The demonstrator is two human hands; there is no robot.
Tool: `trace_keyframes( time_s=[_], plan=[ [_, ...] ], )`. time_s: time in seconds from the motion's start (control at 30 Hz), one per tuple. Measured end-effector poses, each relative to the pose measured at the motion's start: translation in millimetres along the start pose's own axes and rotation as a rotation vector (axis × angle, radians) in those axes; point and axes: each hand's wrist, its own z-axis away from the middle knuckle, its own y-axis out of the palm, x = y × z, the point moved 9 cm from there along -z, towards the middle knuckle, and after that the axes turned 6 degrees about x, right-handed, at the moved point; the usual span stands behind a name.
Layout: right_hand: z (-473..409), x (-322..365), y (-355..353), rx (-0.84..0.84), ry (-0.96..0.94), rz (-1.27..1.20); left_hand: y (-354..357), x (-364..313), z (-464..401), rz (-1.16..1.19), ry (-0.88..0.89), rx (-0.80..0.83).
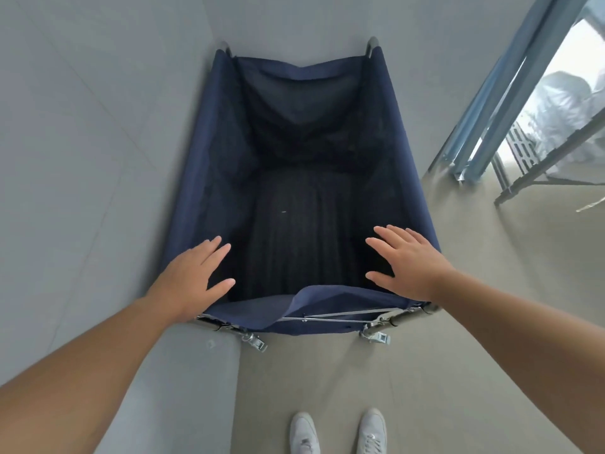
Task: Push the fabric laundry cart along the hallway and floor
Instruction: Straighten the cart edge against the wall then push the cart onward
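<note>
Flanking one cart point(327, 304): two hands, left hand point(193, 275) and right hand point(411, 263).

A plain indoor hallway, of the kind found in a laundry or service building. A smooth pale grey wall point(98, 142) runs along from nine to twelve o'clock, meeting a bare beige-grey floor point(474, 322) with no carpet. A deep navy-blue fabric laundry cart on a metal frame with castors point(402, 178) stands against the wall. At two o'clock, a blue-grey metal door or window frame point(497, 103) opens onto bright daylight, where white wrapped bundles point(563, 103) sit beside a grey metal rack point(523, 149).
</note>
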Motion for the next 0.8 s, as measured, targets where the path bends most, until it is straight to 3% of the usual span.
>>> trace_keyframes(
  time_s=[0.33,0.53,0.7,0.8],
  plan=[
    [9.6,4.8,8.0,-0.018,-0.041,0.128,15.8,-8.3,-1.4,-0.262,0.219,0.125],
    [9.1,6.0,-1.7,-0.161,-0.014,0.074,10.8,-11.0,2.1,-0.277,0.246,0.084],
    [12.1,5.8,-1.6,-0.168,-0.022,0.075,-2.3,-4.5,-6.7,-0.260,0.201,0.008],
    [11.7,5.2,-0.7,-0.149,-0.014,0.066,0.4,-0.6,-9.6,-0.346,0.192,0.043]
  ],
)
